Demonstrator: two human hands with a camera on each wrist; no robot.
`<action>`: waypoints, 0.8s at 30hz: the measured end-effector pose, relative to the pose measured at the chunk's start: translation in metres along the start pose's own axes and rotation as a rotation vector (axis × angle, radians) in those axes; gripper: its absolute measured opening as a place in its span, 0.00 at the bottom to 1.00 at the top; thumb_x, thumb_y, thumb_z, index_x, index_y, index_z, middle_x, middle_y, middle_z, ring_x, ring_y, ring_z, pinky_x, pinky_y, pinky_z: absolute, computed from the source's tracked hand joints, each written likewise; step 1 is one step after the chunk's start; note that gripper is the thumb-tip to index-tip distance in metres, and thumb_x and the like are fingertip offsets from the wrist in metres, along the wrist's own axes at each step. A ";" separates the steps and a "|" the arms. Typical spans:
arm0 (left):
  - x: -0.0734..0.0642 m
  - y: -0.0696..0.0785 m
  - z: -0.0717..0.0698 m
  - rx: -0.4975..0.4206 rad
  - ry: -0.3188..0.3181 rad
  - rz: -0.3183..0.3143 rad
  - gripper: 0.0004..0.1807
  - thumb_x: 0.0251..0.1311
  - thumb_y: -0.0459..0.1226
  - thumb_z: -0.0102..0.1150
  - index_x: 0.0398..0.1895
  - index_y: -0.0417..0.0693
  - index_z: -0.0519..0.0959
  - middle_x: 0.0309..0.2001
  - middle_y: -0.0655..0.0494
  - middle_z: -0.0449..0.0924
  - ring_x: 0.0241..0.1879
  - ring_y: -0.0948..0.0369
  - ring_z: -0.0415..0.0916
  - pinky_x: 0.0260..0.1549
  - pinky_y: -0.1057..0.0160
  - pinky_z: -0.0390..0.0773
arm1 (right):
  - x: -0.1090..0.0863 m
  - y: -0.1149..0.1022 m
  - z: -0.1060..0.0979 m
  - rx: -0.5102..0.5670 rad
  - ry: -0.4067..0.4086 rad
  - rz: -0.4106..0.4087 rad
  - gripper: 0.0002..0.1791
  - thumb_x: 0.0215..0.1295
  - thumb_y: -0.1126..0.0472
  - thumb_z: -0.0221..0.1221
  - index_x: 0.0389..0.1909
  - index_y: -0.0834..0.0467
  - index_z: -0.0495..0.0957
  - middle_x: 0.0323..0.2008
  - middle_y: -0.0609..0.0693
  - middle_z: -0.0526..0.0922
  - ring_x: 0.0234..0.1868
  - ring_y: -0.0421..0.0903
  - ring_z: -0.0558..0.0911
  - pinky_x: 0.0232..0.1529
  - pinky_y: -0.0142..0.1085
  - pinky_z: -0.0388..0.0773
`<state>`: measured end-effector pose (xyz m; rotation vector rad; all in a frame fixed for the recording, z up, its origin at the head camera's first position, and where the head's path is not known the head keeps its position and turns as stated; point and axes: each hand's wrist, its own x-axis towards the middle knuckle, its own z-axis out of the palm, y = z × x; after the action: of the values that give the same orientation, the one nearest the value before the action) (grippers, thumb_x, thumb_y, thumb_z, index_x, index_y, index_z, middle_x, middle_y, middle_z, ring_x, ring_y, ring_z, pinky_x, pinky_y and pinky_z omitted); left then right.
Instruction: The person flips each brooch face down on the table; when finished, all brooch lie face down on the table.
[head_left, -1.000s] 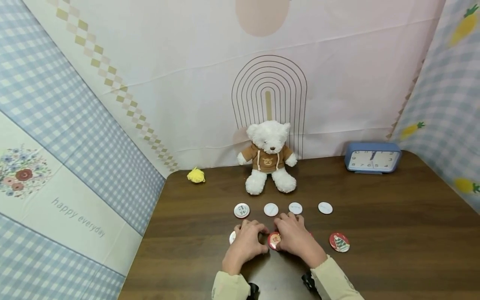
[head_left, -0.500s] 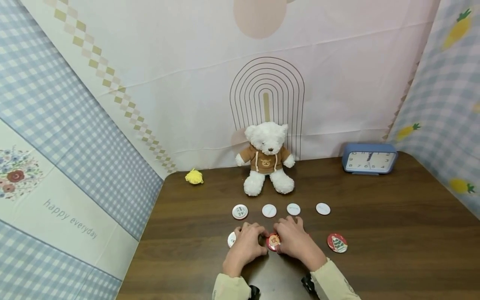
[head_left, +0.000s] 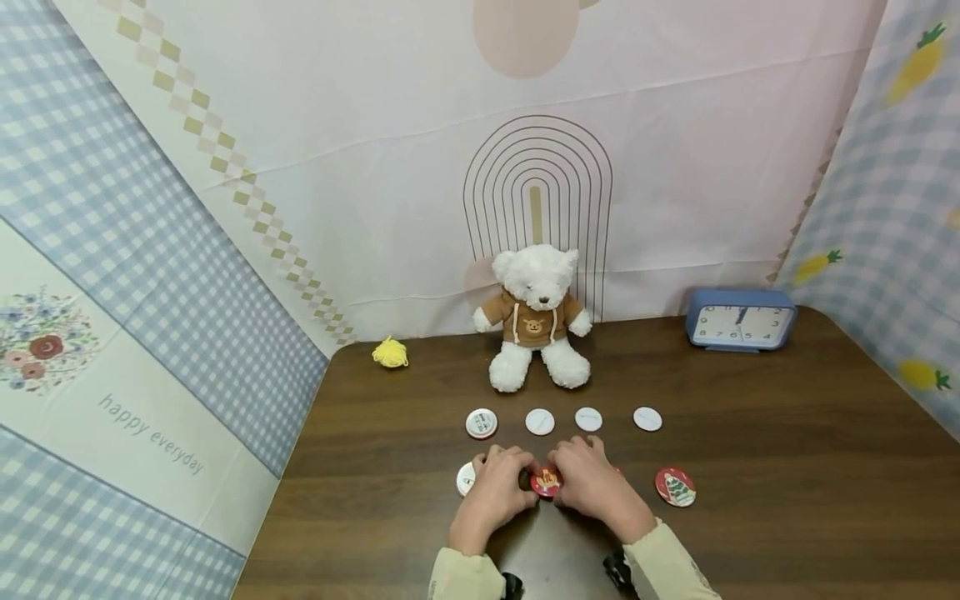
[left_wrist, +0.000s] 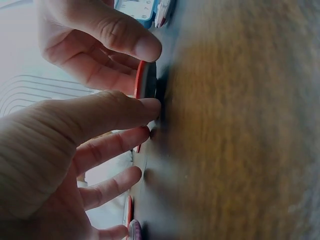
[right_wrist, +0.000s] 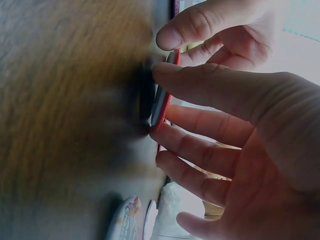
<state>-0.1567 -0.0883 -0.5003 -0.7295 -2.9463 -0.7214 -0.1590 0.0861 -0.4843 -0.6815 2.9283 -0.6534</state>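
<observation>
A round red button badge point(head_left: 547, 482) with a gold print lies between the two hands, low over the table. My right hand point(head_left: 596, 483) pinches its right side between thumb and fingers; the right wrist view shows the badge's red rim point(right_wrist: 162, 107) and grey underside. From the left, my left hand point(head_left: 495, 492) holds the opposite edge, with thumb and index fingertips at the rim. In the left wrist view the badge point(left_wrist: 142, 80) stands edge-on between both thumbs. Part of its face is hidden by the right fingers.
A white badge point(head_left: 466, 478) is partly behind the left hand. A red badge with a Christmas tree point(head_left: 676, 487) lies right. White discs point(head_left: 540, 422) form a row behind. Farther back are yellow yarn point(head_left: 391, 352), a white teddy bear point(head_left: 536, 321) and a blue clock point(head_left: 741, 319).
The badge has turned between the fingers, so the gold print on its face looks different. Both hands stay in nearly the same place.
</observation>
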 end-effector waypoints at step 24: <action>0.000 -0.005 -0.006 -0.045 0.056 0.003 0.08 0.53 0.35 0.73 0.30 0.57 0.83 0.31 0.64 0.81 0.35 0.62 0.70 0.43 0.48 0.64 | -0.001 0.012 -0.007 0.079 0.085 -0.147 0.08 0.57 0.69 0.68 0.26 0.53 0.81 0.22 0.39 0.78 0.25 0.38 0.77 0.29 0.39 0.75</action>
<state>-0.1596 -0.0953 -0.4969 -0.7049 -2.8865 -0.7971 -0.1642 0.0989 -0.4834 -0.8875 2.9299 -0.8266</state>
